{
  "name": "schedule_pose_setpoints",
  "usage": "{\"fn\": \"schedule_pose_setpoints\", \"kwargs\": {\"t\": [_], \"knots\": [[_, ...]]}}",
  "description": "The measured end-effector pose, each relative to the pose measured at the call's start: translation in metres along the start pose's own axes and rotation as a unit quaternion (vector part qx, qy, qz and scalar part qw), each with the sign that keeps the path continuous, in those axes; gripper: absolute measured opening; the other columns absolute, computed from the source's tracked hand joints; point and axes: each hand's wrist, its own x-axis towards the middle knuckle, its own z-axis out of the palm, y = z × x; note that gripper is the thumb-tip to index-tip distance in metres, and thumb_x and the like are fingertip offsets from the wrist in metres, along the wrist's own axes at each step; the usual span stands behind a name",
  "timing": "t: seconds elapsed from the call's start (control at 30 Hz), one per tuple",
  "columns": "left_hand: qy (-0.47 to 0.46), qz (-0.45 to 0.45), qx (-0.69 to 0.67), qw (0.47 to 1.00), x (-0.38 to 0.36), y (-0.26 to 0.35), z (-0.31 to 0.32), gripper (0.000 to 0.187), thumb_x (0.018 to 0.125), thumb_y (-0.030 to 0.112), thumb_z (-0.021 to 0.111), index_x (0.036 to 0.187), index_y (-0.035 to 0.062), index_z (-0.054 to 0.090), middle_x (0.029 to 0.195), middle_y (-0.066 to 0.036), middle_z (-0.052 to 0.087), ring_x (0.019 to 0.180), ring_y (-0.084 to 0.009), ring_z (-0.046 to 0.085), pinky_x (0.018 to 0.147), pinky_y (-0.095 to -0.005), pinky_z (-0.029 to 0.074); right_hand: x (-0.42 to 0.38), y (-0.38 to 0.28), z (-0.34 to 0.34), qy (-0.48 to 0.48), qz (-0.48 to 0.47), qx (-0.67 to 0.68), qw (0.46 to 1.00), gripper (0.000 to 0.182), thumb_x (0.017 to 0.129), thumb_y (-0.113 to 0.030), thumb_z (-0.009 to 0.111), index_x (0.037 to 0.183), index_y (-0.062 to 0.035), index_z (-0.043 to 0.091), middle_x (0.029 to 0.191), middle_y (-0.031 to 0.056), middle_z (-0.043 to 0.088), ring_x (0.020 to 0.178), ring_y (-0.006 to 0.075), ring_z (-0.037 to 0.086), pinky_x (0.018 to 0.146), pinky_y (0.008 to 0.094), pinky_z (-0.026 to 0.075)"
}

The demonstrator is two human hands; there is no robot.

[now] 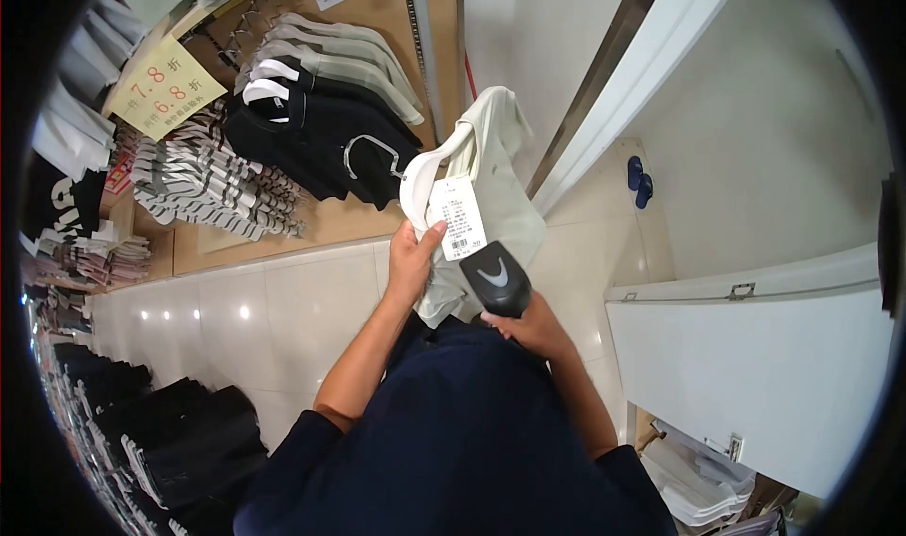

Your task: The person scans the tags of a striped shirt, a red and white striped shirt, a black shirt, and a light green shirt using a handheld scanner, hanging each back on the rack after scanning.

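Observation:
My left hand (pixel 412 260) is closed on a white clothes hanger (pixel 415 194) that carries a pale, light-coloured shirt (pixel 505 196). A white price tag (pixel 457 217) with printed lines and a barcode lies against the shirt, and my left thumb is at its edge. In my right hand (pixel 530 326) is a black handheld barcode scanner (pixel 496 279) with a grey curved mark on top. The scanner's front end sits right at the lower edge of the tag. The hanger's metal hook points up and left.
Black shirts (pixel 321 125) and striped shirts (pixel 212 187) hang on the left rack, beside a yellow price sign (pixel 168 88). Folded dark clothes (pixel 193 432) are at lower left. A white door (pixel 755 376) stands on the right, and blue slippers (pixel 640 182) lie on the tiled floor.

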Motion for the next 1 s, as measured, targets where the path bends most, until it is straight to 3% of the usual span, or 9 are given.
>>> {"fn": "schedule_pose_setpoints", "kwargs": {"t": [0.17,0.37,0.53,0.7,0.77,0.83,0.87,0.9,1.0], "knots": [[0.014,0.011,0.039,0.999,0.002,-0.004,-0.002,0.032,0.100,0.013,0.063,0.127,-0.0041,0.058,0.115,-0.010,0.069,0.102,-0.0125,0.065,0.091,-0.0291,0.051,-0.002,0.001,0.002,-0.026,-0.013,-0.018,0.999,0.023,0.088,-0.018,0.080,0.092,-0.0015,0.065,0.068,0.0010,0.061,0.056,0.0088,0.055,0.052,0.0271,0.044],[0.019,-0.004,0.130,0.991,0.001,0.000,-0.010,0.032,0.098,0.018,0.067,0.122,-0.0036,0.064,0.109,-0.007,0.072,0.097,-0.0106,0.064,0.088,-0.0277,0.051,0.019,0.039,-0.018,0.156,-0.042,0.072,0.984,0.020,0.087,-0.015,0.080,0.085,-0.0007,0.067,0.070,0.0017,0.064,0.058,0.0094,0.058,0.054,0.0272,0.047],[0.009,0.025,0.238,0.971,-0.004,0.006,-0.027,0.036,0.095,0.023,0.072,0.121,-0.0023,0.068,0.105,-0.006,0.073,0.093,-0.0102,0.064,0.084,-0.0276,0.051,0.030,0.016,-0.043,0.219,-0.154,0.044,0.963,0.017,0.085,-0.005,0.080,0.096,0.0009,0.069,0.081,0.0012,0.067,0.069,0.0077,0.059,0.061,0.0247,0.048],[-0.013,0.030,0.359,0.933,-0.011,0.019,-0.044,0.039,0.091,0.029,0.076,0.121,0.0040,0.070,0.091,-0.008,0.075,0.081,-0.0108,0.065,0.077,-0.0291,0.053,0.054,0.012,-0.050,0.258,-0.199,-0.053,0.944,0.035,0.082,-0.003,0.083,0.112,0.0027,0.064,0.105,0.0062,0.069,0.092,0.0123,0.062,0.085,0.0277,0.050],[-0.045,-0.042,0.420,0.905,-0.012,0.039,-0.039,0.025,0.089,0.023,0.078,0.105,0.0046,0.074,0.086,-0.007,0.075,0.079,-0.0100,0.065,0.075,-0.0295,0.053,0.060,-0.003,-0.043,0.262,-0.184,-0.046,0.946,0.043,0.079,0.000,0.082,0.118,0.0025,0.062,0.114,0.0114,0.068,0.104,0.0195,0.063,0.093,0.0319,0.049],[-0.124,0.016,0.518,0.846,-0.007,0.064,-0.029,0.025,0.088,0.033,0.076,0.094,0.0090,0.072,0.075,-0.015,0.069,0.069,-0.0318,0.068,0.066,-0.0391,0.053,0.074,0.000,-0.044,0.256,-0.240,-0.145,0.925,0.047,0.077,0.002,0.080,0.120,0.0025,0.061,0.118,0.0144,0.067,0.113,0.0263,0.062,0.098,0.0359,0.047],[-0.156,0.034,0.534,0.831,-0.002,0.063,-0.032,0.025,0.088,0.033,0.075,0.095,0.0092,0.072,0.076,-0.016,0.069,0.071,-0.0350,0.068,0.067,-0.0406,0.053,0.081,-0.001,-0.044,0.255,-0.264,-0.196,0.909,0.049,0.076,0.003,0.079,0.122,0.0024,0.060,0.119,0.0159,0.066,0.117,0.0297,0.061,0.101,0.0379,0.046],[-0.189,0.051,0.547,0.814,0.004,0.063,-0.034,0.026,0.088,0.034,0.074,0.096,0.0094,0.071,0.077,-0.017,0.069,0.073,-0.0381,0.068,0.067,-0.0422,0.053,0.085,-0.011,-0.038,0.281,-0.326,-0.230,0.873,0.045,0.077,-0.003,0.083,0.118,0.0002,0.065,0.116,0.0114,0.066,0.107,0.0246,0.063,0.095,0.0347,0.048],[-0.232,0.074,0.544,0.803,0.031,0.067,-0.036,0.027,0.087,0.034,0.074,0.100,0.0101,0.072,0.076,-0.018,0.069,0.074,-0.0397,0.067,0.069,-0.0449,0.053,0.095,-0.010,-0.049,0.209,-0.254,-0.277,0.903,0.043,0.076,-0.006,0.084,0.113,0.0017,0.066,0.116,0.0129,0.067,0.108,0.0259,0.062,0.097,0.0359,0.047]]}}
